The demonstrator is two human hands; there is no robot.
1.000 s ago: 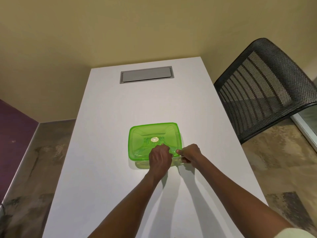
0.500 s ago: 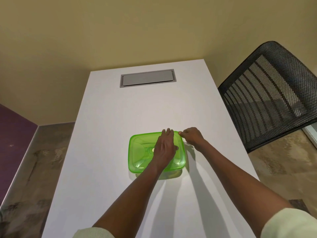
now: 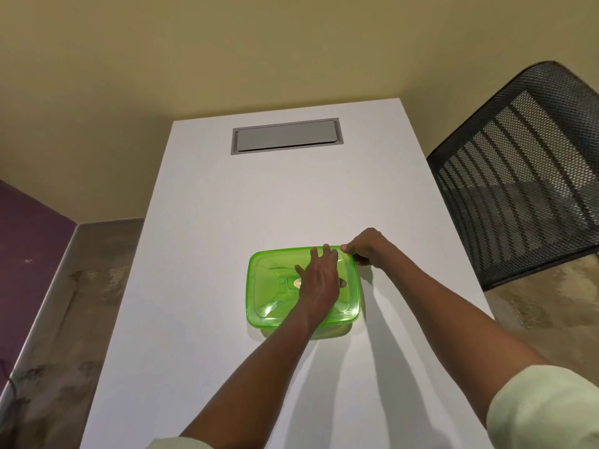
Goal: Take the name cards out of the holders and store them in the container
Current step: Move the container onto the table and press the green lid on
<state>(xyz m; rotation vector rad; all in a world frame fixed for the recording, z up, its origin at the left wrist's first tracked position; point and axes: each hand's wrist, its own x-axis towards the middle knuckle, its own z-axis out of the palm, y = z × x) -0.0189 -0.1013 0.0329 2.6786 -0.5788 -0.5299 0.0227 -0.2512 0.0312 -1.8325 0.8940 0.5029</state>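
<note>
The translucent green rectangular plastic container (image 3: 303,288) sat on the white table (image 3: 282,196), just below the centre of the frame, with its green lid (image 3: 269,286) on top. The left hand (image 3: 319,281) lay flat on the lid, fingers straight, pressing down. The right hand (image 3: 368,246) pinched the lid's far right corner with curled fingers. No name cards or holders showed anywhere; whether cards lay inside could not be told. Judging from that, the task looked nearly finished, with only the lid's sealing left. A small pale disc (image 3: 297,282) at the lid's centre carried no readable writing, and no brand could be made out.
</note>
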